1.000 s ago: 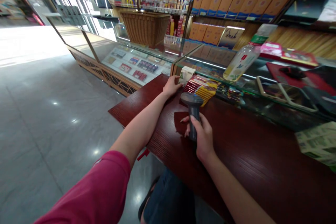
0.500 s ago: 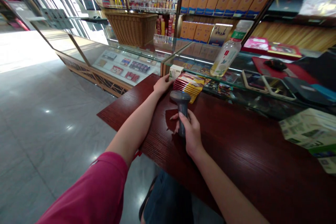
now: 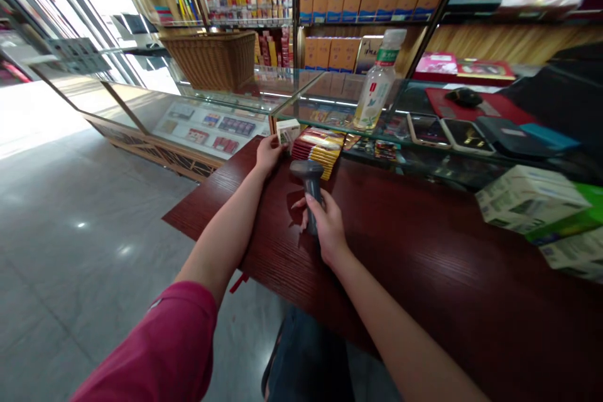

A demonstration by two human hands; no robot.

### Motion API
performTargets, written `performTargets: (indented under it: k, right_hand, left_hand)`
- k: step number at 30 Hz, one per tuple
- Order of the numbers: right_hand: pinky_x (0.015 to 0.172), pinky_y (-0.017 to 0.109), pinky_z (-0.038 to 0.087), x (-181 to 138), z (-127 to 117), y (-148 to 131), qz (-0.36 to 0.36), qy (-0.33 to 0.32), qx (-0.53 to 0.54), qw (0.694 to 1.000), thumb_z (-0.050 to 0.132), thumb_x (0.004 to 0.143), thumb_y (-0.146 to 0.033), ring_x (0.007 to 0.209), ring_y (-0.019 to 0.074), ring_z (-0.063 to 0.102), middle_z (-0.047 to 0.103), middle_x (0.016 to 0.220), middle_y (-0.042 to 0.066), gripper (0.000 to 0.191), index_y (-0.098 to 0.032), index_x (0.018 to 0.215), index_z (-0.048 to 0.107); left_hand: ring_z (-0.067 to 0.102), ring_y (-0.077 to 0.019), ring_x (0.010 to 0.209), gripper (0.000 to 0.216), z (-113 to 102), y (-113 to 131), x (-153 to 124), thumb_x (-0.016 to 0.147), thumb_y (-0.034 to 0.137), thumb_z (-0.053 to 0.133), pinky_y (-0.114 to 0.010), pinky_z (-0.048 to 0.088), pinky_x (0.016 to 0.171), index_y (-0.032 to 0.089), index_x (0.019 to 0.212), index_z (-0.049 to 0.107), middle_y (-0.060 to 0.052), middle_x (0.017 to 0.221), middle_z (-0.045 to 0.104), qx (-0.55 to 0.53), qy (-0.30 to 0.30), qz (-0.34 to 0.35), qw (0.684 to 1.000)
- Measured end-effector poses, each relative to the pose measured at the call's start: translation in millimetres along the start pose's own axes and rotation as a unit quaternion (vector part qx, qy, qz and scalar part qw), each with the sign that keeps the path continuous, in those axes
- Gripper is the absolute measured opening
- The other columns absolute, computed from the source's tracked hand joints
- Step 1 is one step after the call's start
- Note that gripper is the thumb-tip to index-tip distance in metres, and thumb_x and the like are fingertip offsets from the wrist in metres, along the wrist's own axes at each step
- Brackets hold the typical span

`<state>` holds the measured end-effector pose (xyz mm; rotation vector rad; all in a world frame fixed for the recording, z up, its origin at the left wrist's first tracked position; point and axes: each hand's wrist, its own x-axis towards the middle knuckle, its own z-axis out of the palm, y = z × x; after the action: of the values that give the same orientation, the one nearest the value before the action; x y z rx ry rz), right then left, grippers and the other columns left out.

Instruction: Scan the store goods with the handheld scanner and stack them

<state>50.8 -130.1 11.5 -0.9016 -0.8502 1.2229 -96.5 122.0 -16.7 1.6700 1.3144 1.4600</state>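
Observation:
My right hand (image 3: 325, 226) grips the handle of a grey barcode scanner (image 3: 308, 177), whose head points toward a stack of red and yellow packs (image 3: 318, 147) on the dark red wooden counter (image 3: 424, 251). My left hand (image 3: 268, 152) rests at the far end of the counter, fingers on a small white and green box (image 3: 286, 132) beside that stack.
A glass display case (image 3: 330, 103) runs behind the counter with a plastic bottle (image 3: 377, 81), phones (image 3: 445, 132) and a black mouse (image 3: 464, 97) on it. White and green cartons (image 3: 532, 201) lie at the right. A wicker basket (image 3: 211, 59) and stocked shelves stand behind. Grey tiled floor lies left.
The view has swung right, bringing the cartons at the right further in. Both hands keep their hold; the scanner stays aimed at the stack.

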Motion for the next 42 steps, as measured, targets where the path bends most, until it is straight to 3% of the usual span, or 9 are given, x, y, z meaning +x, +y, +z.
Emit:
performTargets:
  k: [5, 7, 13, 17, 22, 28, 32, 35, 42]
  right_hand:
    - [0.04, 0.023, 0.047, 0, -3, -1, 0.002, -0.011, 0.015, 1.0, 0.081, 0.077, -0.053, 0.043, 0.0088, 0.049, 0.077, 0.08, 0.0, 0.04, -0.022, 0.096, 0.063]
    - [0.04, 0.023, 0.047, -3, -4, -3, 0.003, -0.022, 0.021, 1.0, 0.081, 0.076, -0.053, 0.044, 0.0086, 0.05, 0.078, 0.082, 0.002, 0.04, -0.022, 0.094, 0.065]
    - [0.039, 0.024, 0.046, -18, -15, -13, -0.005, -0.015, 0.051, 0.999, 0.084, 0.07, -0.055, 0.042, 0.0092, 0.052, 0.079, 0.082, 0.003, 0.043, -0.021, 0.088, 0.066]
    - [0.039, 0.024, 0.044, -38, -37, -26, -0.01, -0.002, 0.042, 0.999, 0.084, 0.072, -0.054, 0.043, 0.0094, 0.053, 0.079, 0.084, 0.005, 0.04, -0.02, 0.084, 0.067]
    - [0.04, 0.024, 0.043, -64, -92, -56, -0.015, -0.003, -0.02, 1.0, 0.085, 0.073, -0.053, 0.043, 0.0088, 0.05, 0.075, 0.078, 0.003, 0.038, -0.02, 0.084, 0.069]
    - [0.039, 0.022, 0.041, -93, -172, -93, 0.032, 0.01, -0.029, 0.999, 0.088, 0.07, -0.049, 0.045, 0.0088, 0.048, 0.064, 0.066, -0.003, 0.04, -0.019, 0.087, 0.068]
    - [0.038, 0.021, 0.038, -108, -196, -103, 0.002, 0.075, 0.01, 0.997, 0.086, 0.07, -0.048, 0.044, 0.0081, 0.044, 0.062, 0.066, -0.004, 0.041, -0.02, 0.095, 0.068]
    - [0.038, 0.021, 0.037, -111, -197, -103, -0.002, 0.094, 0.036, 0.995, 0.085, 0.07, -0.049, 0.044, 0.0081, 0.044, 0.063, 0.066, -0.003, 0.041, -0.02, 0.092, 0.067]
    - [0.036, 0.019, 0.035, -113, -191, -102, 0.017, 0.05, 0.046, 0.998, 0.083, 0.075, -0.049, 0.043, 0.0073, 0.044, 0.064, 0.066, -0.003, 0.04, -0.019, 0.094, 0.066]
  left_hand:
    - [0.072, -0.0241, 0.104, 0.029, -24, 8, -33, 0.083, 0.015, 0.068, -0.039, 0.055, 0.101, 0.014, 0.111, 0.072, -0.012, 0.117, 0.077, 0.002, 0.149, -0.077, 0.986]
    - [0.073, -0.0234, 0.106, 0.028, -38, 14, -55, 0.083, 0.017, 0.068, -0.038, 0.055, 0.102, 0.015, 0.11, 0.072, -0.011, 0.117, 0.077, -0.02, 0.16, -0.083, 0.983]
    - [0.075, -0.024, 0.101, 0.036, -79, 43, -133, 0.077, 0.039, 0.079, -0.04, 0.06, 0.097, 0.018, 0.105, 0.073, -0.007, 0.111, 0.079, -0.163, 0.037, -0.088, 0.982]
    - [0.075, -0.0257, 0.103, 0.049, -86, 71, -169, 0.067, 0.047, 0.09, -0.041, 0.061, 0.097, 0.019, 0.104, 0.075, -0.006, 0.112, 0.079, -0.229, -0.034, -0.111, 0.967]
    - [0.076, -0.0254, 0.104, 0.05, -54, 99, -191, 0.068, 0.045, 0.093, -0.043, 0.061, 0.1, 0.019, 0.107, 0.077, -0.008, 0.114, 0.079, -0.281, -0.13, -0.141, 0.94]
    - [0.076, -0.0248, 0.107, 0.049, 43, 129, -197, 0.068, 0.038, 0.094, -0.044, 0.061, 0.101, 0.02, 0.11, 0.076, -0.009, 0.121, 0.077, -0.352, -0.225, -0.169, 0.893]
    - [0.076, -0.025, 0.108, 0.047, 95, 139, -194, 0.068, 0.035, 0.095, -0.043, 0.062, 0.1, 0.02, 0.108, 0.077, -0.009, 0.12, 0.078, -0.373, -0.262, -0.167, 0.874]
    - [0.076, -0.0254, 0.106, 0.048, 104, 139, -193, 0.067, 0.035, 0.095, -0.042, 0.063, 0.098, 0.02, 0.108, 0.077, -0.009, 0.118, 0.079, -0.364, -0.277, -0.164, 0.874]
    - [0.075, -0.0261, 0.111, 0.042, 94, 141, -196, 0.072, 0.036, 0.091, -0.045, 0.061, 0.104, 0.021, 0.108, 0.076, -0.008, 0.119, 0.078, -0.345, -0.266, -0.162, 0.885]
